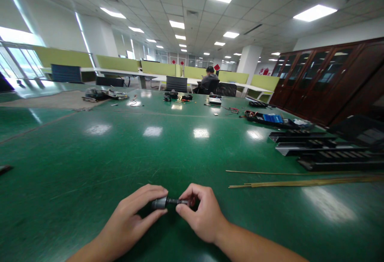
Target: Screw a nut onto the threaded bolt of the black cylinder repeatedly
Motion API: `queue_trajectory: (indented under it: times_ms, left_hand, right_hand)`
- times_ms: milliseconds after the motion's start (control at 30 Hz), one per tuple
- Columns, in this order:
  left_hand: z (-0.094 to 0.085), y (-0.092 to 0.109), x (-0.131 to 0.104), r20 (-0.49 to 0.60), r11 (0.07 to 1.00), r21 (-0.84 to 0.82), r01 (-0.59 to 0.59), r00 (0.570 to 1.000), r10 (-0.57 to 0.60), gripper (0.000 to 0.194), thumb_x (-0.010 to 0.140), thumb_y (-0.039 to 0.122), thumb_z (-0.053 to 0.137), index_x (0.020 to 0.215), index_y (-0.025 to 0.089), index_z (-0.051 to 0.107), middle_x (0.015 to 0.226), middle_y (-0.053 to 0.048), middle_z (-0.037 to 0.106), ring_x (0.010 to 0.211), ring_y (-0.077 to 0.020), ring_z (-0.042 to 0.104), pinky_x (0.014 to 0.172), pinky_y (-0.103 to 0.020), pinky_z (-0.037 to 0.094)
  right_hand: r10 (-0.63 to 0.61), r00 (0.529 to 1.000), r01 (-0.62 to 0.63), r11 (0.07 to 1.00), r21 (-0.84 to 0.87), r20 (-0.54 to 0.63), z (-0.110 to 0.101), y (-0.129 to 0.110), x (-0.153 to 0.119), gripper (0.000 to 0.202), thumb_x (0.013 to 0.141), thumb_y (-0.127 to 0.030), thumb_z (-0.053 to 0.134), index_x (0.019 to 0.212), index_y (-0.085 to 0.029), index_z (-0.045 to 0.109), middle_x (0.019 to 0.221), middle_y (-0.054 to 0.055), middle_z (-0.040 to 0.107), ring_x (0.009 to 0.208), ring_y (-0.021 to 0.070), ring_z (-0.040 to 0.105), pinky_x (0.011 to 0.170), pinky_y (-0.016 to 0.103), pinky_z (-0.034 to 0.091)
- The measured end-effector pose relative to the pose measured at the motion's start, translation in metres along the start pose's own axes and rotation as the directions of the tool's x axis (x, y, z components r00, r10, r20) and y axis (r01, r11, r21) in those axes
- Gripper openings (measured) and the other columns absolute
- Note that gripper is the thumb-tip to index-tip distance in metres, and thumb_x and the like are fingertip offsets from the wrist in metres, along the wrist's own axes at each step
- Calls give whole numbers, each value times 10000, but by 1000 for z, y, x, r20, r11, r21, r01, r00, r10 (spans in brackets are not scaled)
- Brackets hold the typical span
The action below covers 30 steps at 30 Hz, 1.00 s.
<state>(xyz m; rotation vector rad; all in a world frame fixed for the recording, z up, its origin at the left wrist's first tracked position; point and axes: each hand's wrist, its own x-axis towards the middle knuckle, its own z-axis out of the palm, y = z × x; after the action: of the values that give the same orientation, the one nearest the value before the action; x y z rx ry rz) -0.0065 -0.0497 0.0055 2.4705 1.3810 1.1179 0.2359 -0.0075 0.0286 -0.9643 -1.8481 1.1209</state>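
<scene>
Low in the middle of the head view is a small dark grey cylinder with a thin black shaft (pixel 160 203), lying level just over or on the green table (pixel 126 154). My left hand (pixel 135 212) has its fingers above and its thumb below the thick cylinder end, holding it. On the right, my right hand (pixel 204 212) pinches the far end of the shaft between thumb and curled fingers. Something reddish shows inside that pinch, too hidden to name. Whether the cylinder touches the tabletop, I cannot tell.
Thin brass-coloured rods (pixel 285 183) lie to the right. Behind them are black metal channels (pixel 324 148) and a black tray with blue parts (pixel 270 119). Loose devices (pixel 103 94) and cables sit along the far side. A person (pixel 210 80) sits beyond the table.
</scene>
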Motion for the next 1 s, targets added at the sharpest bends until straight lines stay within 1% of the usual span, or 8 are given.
queue_trajectory:
  times_ms: [300, 500, 667, 800, 1000]
  left_hand:
    - [1, -1, 0, 15, 1000, -1, 22, 1000, -22, 415, 900, 232, 722, 1286, 263, 575, 1207, -60, 676, 1136, -175, 657, 986, -293, 561]
    - [-2, 1, 2, -10, 1000, 16, 16, 1000, -15, 421, 892, 245, 734, 1281, 270, 574, 1195, -40, 685, 1127, -160, 662, 992, -273, 556]
    - [-4, -1, 3, -21, 1000, 24, 1, 1000, 0, 415, 892, 239, 733, 1277, 267, 581, 1197, -42, 685, 1130, -163, 663, 984, -270, 559]
    - [-5, -3, 3, -13, 1000, 4, 4, 1000, -4, 408, 895, 229, 728, 1275, 265, 585, 1207, -48, 682, 1139, -168, 659, 988, -279, 560]
    - [-5, -5, 2, -21, 1000, 22, 10, 1000, -9, 413, 892, 228, 728, 1281, 257, 594, 1224, -59, 680, 1148, -184, 660, 989, -296, 566]
  right_hand:
    - [-8, 1000, 8, 1000, 0, -12, -2, -1, 1, 52, 788, -200, 713, 819, -163, 696, 673, -11, 618, 620, 137, 539, 591, 252, 407]
    - [2, 1000, -1, 1000, 26, -23, -2, -1, 2, 57, 790, -201, 709, 822, -157, 692, 671, -14, 606, 619, 135, 531, 605, 254, 413]
    - [6, 1000, -5, 999, 35, -26, 0, 0, 1, 58, 798, -207, 704, 824, -158, 690, 677, -14, 608, 615, 130, 524, 609, 251, 415]
    - [9, 999, -8, 999, 33, -31, -1, 1, 2, 67, 797, -218, 711, 815, -157, 690, 682, -10, 615, 622, 133, 524, 613, 254, 418]
    - [10, 999, -9, 999, 37, -38, -3, 3, 4, 70, 802, -221, 710, 818, -155, 693, 692, -3, 628, 634, 139, 532, 616, 259, 421]
